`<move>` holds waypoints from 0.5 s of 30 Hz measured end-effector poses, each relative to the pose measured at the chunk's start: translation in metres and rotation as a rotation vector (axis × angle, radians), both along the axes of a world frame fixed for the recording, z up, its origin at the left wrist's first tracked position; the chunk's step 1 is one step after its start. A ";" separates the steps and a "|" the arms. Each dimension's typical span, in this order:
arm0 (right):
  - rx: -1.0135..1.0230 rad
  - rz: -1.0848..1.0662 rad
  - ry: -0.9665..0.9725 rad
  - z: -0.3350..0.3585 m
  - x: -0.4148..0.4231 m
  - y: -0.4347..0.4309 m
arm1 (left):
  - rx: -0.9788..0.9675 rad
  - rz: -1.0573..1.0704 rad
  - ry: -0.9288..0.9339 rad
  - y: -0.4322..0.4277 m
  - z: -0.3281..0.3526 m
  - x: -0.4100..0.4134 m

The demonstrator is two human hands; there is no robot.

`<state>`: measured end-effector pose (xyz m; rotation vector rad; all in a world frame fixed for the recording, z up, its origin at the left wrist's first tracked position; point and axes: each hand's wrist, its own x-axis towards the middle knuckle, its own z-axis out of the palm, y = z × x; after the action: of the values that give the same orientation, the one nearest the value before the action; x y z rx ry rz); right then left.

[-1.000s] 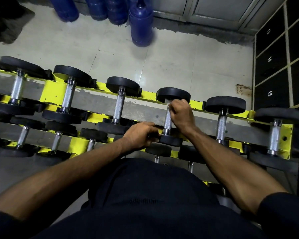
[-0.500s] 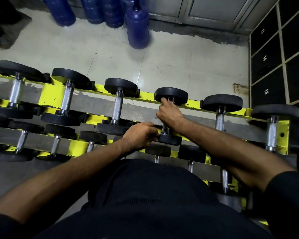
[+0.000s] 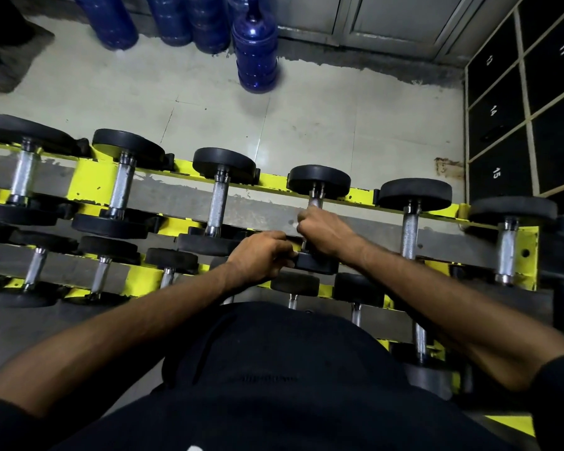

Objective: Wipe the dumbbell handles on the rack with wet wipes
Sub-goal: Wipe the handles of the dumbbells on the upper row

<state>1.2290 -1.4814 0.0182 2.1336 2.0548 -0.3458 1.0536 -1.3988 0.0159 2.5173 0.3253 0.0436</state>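
Head view. On the top tier of the yellow rack (image 3: 88, 185), a dumbbell (image 3: 319, 181) lies across the rails among others. The right hand (image 3: 328, 232) is clenched round its steel handle. The left hand (image 3: 261, 255) grasps its near head at the rack's front rail.

The rack (image 3: 88, 180) runs from 9 to 3 o'clock, its upper tier behind the lower one, and dumbbells lie side by side on both with their handles pointing to 12. On the upper tier's fourth dumbbell (image 3: 319, 182) from the left, the right hand (image 3: 326, 232) wraps the handle, and the left hand (image 3: 261, 255), at its 8 o'clock, grips the near head. On the floor (image 3: 339, 125) behind the rack, a water jug (image 3: 256, 50) stands at that dumbbell's 11 o'clock and lockers (image 3: 502, 125) at its 2.
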 end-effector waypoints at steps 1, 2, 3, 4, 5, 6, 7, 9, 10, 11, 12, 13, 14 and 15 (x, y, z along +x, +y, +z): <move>0.086 -0.118 0.053 -0.005 0.005 -0.002 | -0.006 0.003 0.005 0.000 0.000 0.000; 0.164 -0.284 0.118 -0.009 0.010 -0.003 | -0.010 0.006 0.007 0.001 0.000 0.000; 0.261 -0.452 0.185 -0.012 0.015 -0.004 | -0.011 0.007 0.003 0.001 0.000 0.000; 0.363 -0.612 0.264 -0.015 0.018 -0.004 | -0.011 0.007 -0.003 0.000 0.000 -0.001; 0.451 -0.762 0.347 -0.017 0.020 -0.004 | -0.014 0.004 -0.004 0.000 0.000 -0.001; 0.507 -0.902 0.440 -0.016 0.018 -0.006 | -0.016 -0.001 -0.002 0.000 -0.001 -0.001; 0.528 -1.029 0.538 -0.019 0.016 -0.007 | -0.015 -0.004 -0.002 0.000 -0.002 -0.001; 0.473 -1.260 0.757 -0.023 0.013 -0.011 | -0.007 -0.005 0.001 0.001 -0.003 -0.002; 0.408 -1.369 0.881 -0.025 0.014 -0.013 | -0.008 -0.005 0.003 0.001 -0.003 -0.002; 0.350 -1.447 1.002 -0.024 0.016 -0.012 | -0.013 -0.006 0.002 0.002 -0.003 -0.002; 0.312 -1.494 1.098 -0.024 0.019 -0.010 | -0.018 -0.006 -0.003 0.002 -0.003 -0.002; 0.315 -1.523 1.165 -0.023 0.023 -0.007 | -0.021 -0.005 -0.010 0.001 -0.003 -0.002; 0.355 -1.551 1.199 -0.021 0.026 -0.002 | -0.022 -0.002 -0.019 0.001 -0.003 -0.002; 0.404 -1.575 1.211 -0.021 0.030 0.003 | -0.024 0.004 -0.027 0.000 -0.003 -0.002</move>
<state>1.2586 -1.4781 -0.0029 3.8102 -0.2298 -1.7428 1.0517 -1.3988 0.0130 2.4903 0.3175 0.0749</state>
